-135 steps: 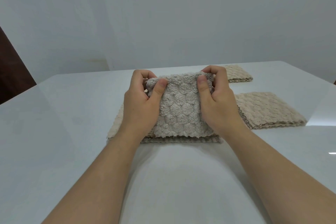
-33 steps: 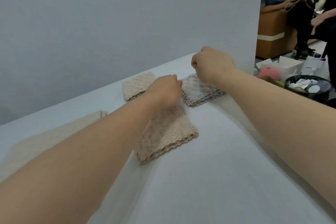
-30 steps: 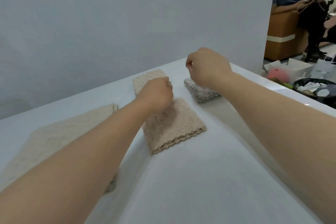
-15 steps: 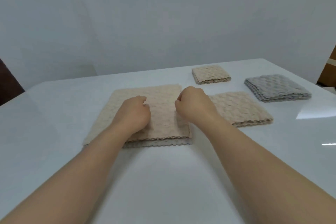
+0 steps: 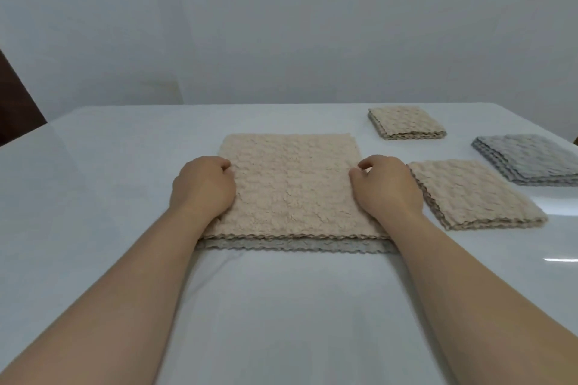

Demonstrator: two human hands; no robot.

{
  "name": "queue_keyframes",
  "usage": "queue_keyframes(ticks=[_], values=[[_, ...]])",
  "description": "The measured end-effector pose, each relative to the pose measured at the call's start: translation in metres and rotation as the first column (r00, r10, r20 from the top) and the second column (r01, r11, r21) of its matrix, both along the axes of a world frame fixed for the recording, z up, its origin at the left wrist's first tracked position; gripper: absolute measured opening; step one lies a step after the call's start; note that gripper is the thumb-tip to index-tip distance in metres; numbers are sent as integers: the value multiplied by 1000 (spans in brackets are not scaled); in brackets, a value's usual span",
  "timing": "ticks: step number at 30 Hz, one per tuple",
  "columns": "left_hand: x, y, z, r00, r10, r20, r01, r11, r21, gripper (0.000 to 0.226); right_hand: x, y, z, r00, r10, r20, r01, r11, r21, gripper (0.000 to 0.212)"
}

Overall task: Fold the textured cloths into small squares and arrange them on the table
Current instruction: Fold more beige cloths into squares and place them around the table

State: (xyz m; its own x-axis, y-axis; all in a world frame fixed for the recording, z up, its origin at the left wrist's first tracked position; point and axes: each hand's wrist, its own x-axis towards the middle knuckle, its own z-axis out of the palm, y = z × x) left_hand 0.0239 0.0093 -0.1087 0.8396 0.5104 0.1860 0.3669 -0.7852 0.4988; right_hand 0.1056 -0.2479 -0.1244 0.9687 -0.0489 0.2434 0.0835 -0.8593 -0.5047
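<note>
Our left hand (image 5: 203, 186) and right hand (image 5: 386, 189) grip the side edges of the large beige cloth (image 5: 291, 184) on the white table (image 5: 109, 166), a grey cloth (image 5: 291, 246) peeking from under its near edge; to its right lie a folded beige square (image 5: 475, 194), a smaller beige square (image 5: 406, 122) and a grey square (image 5: 531, 159).

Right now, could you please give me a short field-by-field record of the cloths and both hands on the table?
Surface: white table
Centre stack: beige cloth lying flat on a grey cloth, whose edge shows at the near side
Left hand: fingers curled at the beige cloth's left edge; grip hidden
Right hand: fingers curled at its right edge; grip hidden
Folded, right side: small beige square farthest, larger beige square nearest, grey square rightmost
Spacing: the three squares lie apart
</note>
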Motion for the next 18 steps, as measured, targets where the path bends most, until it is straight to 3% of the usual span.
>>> queue_keyframes(ticks=[5, 14, 18], values=[[-1, 1, 0, 992, 8, 127, 6, 994, -110, 37, 5, -1, -3, 1000, 3, 11, -3, 1000, 29, 27], [-5, 4, 1, 975, -16, 220, 37, 995, -89, 33, 2, -2, -2, 997, 77, 25, -79, 991, 110, 22], [-5, -3, 5, 946, -75, 315, 113, 988, -105, 20, 3, -3, -5, 986, 156, 61, -166, 960, 226, 21]])
